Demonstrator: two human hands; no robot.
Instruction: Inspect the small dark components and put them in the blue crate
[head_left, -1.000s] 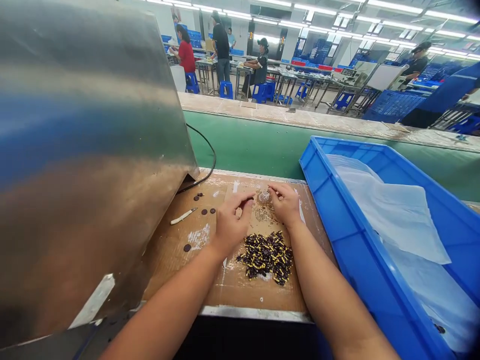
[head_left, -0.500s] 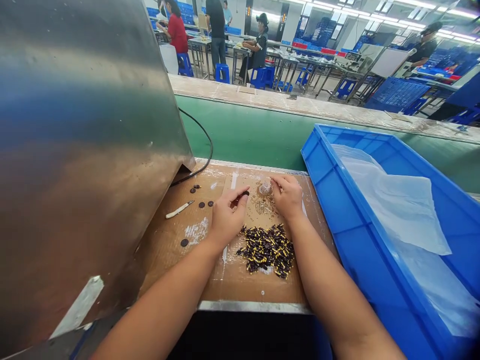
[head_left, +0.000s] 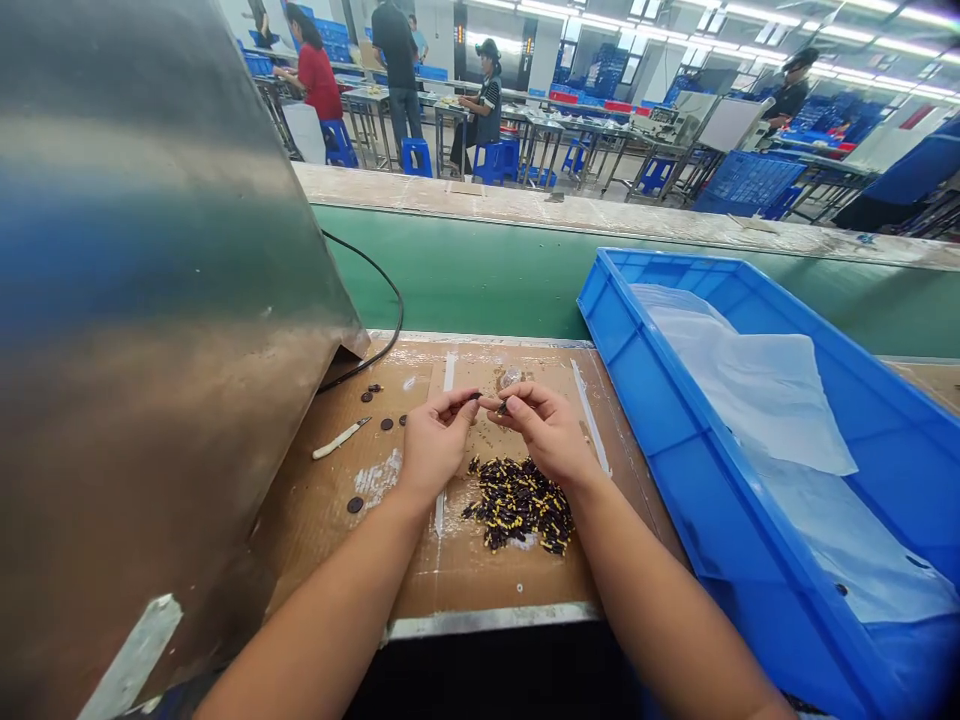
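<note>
My left hand (head_left: 437,445) is closed in a pinch on a small dark disc (head_left: 475,396), mostly covered by the fingertips. Close beside it, my right hand (head_left: 546,432) pinches a small dark piece (head_left: 504,407) whose kind I cannot make out. The fingertips of both hands nearly meet above the cardboard-covered bench. Below them lies a heap of small black-and-yellow parts (head_left: 517,505). Behind the right fingers sits a small clear plastic item (head_left: 511,377), partly hidden. Several loose black discs (head_left: 355,505) lie to the left of my left hand.
A white-handled craft knife (head_left: 341,440) lies at the left, near a large metal housing (head_left: 150,330) and a black cable (head_left: 386,280). On the right stands a blue crate (head_left: 660,420) with white sheets (head_left: 757,390) inside. Other people work at tables in the background.
My right hand has moved left and nearer, away from the clear plastic item, and now holds a small dark piece beside the left fingertips. The whole view has shifted slightly.
</note>
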